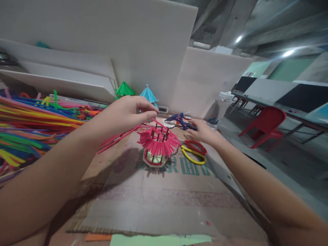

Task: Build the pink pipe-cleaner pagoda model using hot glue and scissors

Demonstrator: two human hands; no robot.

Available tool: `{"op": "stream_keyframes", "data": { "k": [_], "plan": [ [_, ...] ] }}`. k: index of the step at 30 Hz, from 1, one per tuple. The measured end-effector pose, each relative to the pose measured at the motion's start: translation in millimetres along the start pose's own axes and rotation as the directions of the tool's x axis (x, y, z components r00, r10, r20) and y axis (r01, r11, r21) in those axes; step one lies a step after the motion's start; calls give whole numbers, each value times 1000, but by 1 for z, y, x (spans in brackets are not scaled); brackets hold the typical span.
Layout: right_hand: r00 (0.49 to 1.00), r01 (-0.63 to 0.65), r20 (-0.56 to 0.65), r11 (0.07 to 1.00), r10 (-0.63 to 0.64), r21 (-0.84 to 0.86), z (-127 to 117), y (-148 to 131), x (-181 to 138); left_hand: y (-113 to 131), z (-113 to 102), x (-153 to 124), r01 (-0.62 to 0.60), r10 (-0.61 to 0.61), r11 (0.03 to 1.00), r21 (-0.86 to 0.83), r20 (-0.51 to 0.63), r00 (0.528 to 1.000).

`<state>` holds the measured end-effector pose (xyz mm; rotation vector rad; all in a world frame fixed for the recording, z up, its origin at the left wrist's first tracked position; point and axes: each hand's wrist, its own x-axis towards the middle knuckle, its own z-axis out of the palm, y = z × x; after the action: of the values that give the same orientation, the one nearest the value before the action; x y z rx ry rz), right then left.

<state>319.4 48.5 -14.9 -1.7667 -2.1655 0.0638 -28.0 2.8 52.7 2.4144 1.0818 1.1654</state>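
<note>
My left hand (pixel 139 108) is closed in a pinch above a small pavilion-like model, with a pink pipe cleaner (pixel 164 126) at its fingertips. The model has a fringed pink skirt of cut pipe cleaners (pixel 159 145), dark brown posts (pixel 153 131) and an octagonal base (pixel 155 163) edged in red. To the right, my right hand (pixel 205 132) reaches towards a blue hot glue gun (pixel 176 118), fingers apart near its handle; whether they touch it I cannot tell. Scissors with red and yellow handles (pixel 194 158) lie just below that hand.
A cardboard sheet (pixel 153 205) covers the tabletop. Many coloured pipe cleaners (pixel 33 126) are piled at left. Green (pixel 124 89) and blue paper umbrellas (pixel 148 94) stand behind, before a white board (pixel 143 44). A clear plastic jar (pixel 220 106) and a red chair (pixel 266 123) are at right.
</note>
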Motion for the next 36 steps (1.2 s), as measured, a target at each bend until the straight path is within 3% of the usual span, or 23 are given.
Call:
{"op": "stream_keyframes", "data": {
  "k": [5,9,15,21,26,31,36],
  "plan": [
    [992,-124,-25,988,127,93,10,2,52,-12,2,5,15,-13,997,81,-26,1000],
    [980,-195,-4,968,198,157,29,3,77,-15,-4,6,83,-84,995,55,18,996],
    [967,-240,-19,932,254,270,48,-5,85,-16,-9,6,51,-49,999,0,232,971],
    [953,-218,-96,871,287,441,32,-12,72,-12,-8,6,5,-11,1000,23,291,957],
    [974,-61,-126,751,189,657,5,-21,43,-18,-6,3,-54,31,996,65,309,950],
    [978,190,-205,510,-27,839,-9,-36,9,-19,-3,0,-91,56,992,84,350,935],
    [959,247,-141,476,-247,844,-21,-47,-12,-8,-5,2,-83,11,988,134,467,884]
  ]
}}
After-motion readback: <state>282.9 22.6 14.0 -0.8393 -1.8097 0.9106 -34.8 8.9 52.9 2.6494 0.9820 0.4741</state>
